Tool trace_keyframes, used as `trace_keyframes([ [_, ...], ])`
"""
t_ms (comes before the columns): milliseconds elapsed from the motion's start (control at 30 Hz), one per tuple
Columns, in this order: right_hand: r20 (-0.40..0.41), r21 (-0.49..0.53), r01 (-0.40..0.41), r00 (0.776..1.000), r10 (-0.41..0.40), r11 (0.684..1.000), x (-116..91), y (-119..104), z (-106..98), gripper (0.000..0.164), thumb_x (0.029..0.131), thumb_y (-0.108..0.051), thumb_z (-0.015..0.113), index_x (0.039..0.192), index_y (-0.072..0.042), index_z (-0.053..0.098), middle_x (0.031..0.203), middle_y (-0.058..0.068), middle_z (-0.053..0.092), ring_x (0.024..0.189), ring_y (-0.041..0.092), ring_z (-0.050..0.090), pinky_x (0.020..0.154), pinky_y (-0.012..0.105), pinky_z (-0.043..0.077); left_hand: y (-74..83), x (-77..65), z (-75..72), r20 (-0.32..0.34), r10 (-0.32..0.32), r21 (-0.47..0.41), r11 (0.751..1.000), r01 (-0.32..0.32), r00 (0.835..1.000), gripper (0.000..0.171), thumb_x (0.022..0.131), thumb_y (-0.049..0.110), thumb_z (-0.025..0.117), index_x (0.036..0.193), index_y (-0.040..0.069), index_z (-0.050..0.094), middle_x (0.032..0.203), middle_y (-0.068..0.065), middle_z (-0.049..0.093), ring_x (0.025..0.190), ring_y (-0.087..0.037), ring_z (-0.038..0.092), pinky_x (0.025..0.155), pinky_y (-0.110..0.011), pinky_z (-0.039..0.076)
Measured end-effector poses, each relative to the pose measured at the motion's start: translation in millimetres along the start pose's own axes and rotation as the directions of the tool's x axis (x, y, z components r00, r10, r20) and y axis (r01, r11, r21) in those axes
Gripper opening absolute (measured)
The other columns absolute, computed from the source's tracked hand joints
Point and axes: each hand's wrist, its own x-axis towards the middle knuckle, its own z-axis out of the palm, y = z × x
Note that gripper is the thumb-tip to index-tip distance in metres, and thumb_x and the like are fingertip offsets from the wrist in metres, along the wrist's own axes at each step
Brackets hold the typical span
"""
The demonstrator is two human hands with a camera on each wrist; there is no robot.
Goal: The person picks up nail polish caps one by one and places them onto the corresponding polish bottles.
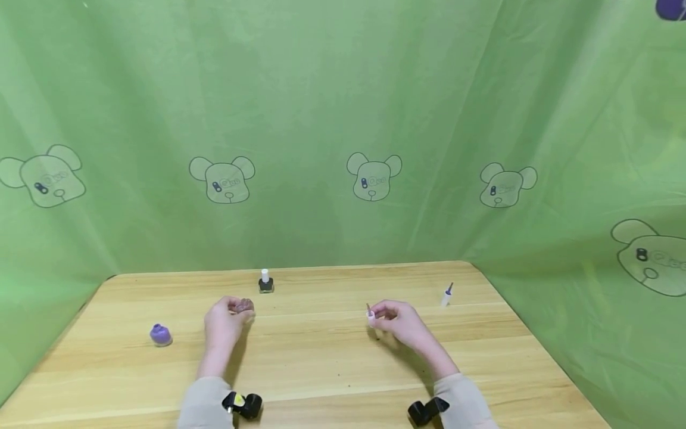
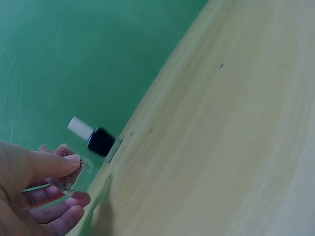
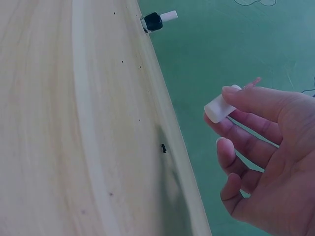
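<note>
Between thumb and fingers, my left hand (image 1: 222,323) pinches a small clear nail polish bottle (image 2: 69,167) with brownish-pink glitter inside, held above the table. My right hand (image 1: 399,322) pinches a white nail polish cap (image 3: 219,108); its brush (image 1: 368,308), coated in pinkish glitter, points upward. The two hands are well apart. Behind the left hand stands a capped bottle of black nail polish (image 1: 266,286) with a white cap. An uncapped purple nail polish bottle (image 1: 161,335) is left of that hand. Right of my right hand, another white cap (image 1: 446,298) stands with its purple-coated brush up.
The light wood table (image 1: 321,369) has several small dark specks and a dark smudge (image 3: 164,148) near the right hand. A green curtain (image 1: 300,119) printed with bear heads hangs behind the table and along its sides. Each wrist wears a black camera (image 1: 243,405).
</note>
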Motion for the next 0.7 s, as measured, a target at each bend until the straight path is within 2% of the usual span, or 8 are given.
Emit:
trace_keyframes([
  [200,-0.012,-0.036,-0.004,1.000,0.003,0.999,0.3,-0.3,0.9,0.020,0.083,-0.013,0.074,0.102,-0.008,0.070,0.091,0.006,0.068,0.080,0.015,0.055,0.073,0.027,0.046,10.8,-4.9,14.4,0.006,0.063,0.031,0.998,-0.063,0.998,0.027,0.082,0.012,0.076,0.103,0.001,0.063,0.101,-0.019,0.067,0.088,-0.029,0.062,0.079,-0.043,0.054],
  [400,-0.021,-0.048,0.004,1.000,-0.005,0.999,1.3,-2.1,1.1,0.017,0.082,-0.009,0.073,0.100,-0.010,0.070,0.087,0.004,0.066,0.080,0.016,0.056,0.073,0.029,0.046,20.0,-8.8,26.9,0.023,0.118,0.013,0.993,-0.118,0.993,0.025,0.081,0.010,0.076,0.101,0.001,0.064,0.099,-0.017,0.067,0.084,-0.025,0.062,0.076,-0.038,0.055],
  [633,-0.024,-0.074,0.027,0.999,-0.029,0.997,0.0,-5.5,-0.4,0.017,0.082,-0.010,0.074,0.099,-0.009,0.070,0.086,0.004,0.065,0.081,0.016,0.055,0.073,0.029,0.046,32.1,-16.2,38.0,0.047,0.143,-0.027,0.990,-0.142,0.989,0.026,0.082,0.007,0.075,0.104,0.000,0.064,0.097,-0.017,0.067,0.080,-0.022,0.063,0.067,-0.031,0.056],
  [700,-0.027,-0.078,0.031,0.999,-0.033,0.996,-0.4,-6.4,-1.0,0.018,0.082,-0.011,0.074,0.100,-0.009,0.070,0.086,0.004,0.064,0.081,0.016,0.055,0.072,0.028,0.046,36.1,-18.8,41.0,0.055,0.149,-0.034,0.988,-0.147,0.987,0.026,0.082,0.007,0.075,0.105,0.001,0.064,0.098,-0.016,0.067,0.081,-0.021,0.063,0.069,-0.031,0.056],
])
